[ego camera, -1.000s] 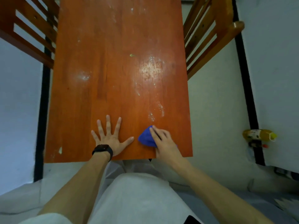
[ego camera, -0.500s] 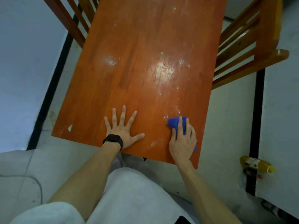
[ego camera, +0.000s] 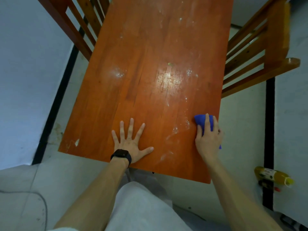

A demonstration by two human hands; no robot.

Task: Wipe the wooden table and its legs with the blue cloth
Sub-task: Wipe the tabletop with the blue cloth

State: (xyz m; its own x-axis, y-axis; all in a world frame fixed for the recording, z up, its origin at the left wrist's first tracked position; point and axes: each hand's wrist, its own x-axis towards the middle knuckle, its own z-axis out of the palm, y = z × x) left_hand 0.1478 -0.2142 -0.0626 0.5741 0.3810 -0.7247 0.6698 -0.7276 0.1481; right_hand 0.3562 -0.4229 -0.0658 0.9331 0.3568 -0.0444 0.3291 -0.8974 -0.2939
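The reddish wooden table [ego camera: 141, 80] stretches away from me, its top marked with whitish smears and wet spots. My left hand [ego camera: 131, 142], with a black watch on the wrist, lies flat near the front edge with fingers spread. My right hand [ego camera: 208, 137] presses the blue cloth [ego camera: 200, 120] onto the table at its right edge; most of the cloth is hidden under the fingers and a corner pokes out by the wrist. The table legs are out of sight.
Wooden slatted chairs stand at the far left [ego camera: 78, 25] and at the right [ego camera: 260, 52] of the table. A yellow bottle [ego camera: 273, 177] lies on the floor at the right. A thin cable [ego camera: 40, 202] runs over the floor at lower left.
My right hand has slid the cloth from the front middle of the table rightward to its right edge. My left hand has stayed flat in place. The view has turned.
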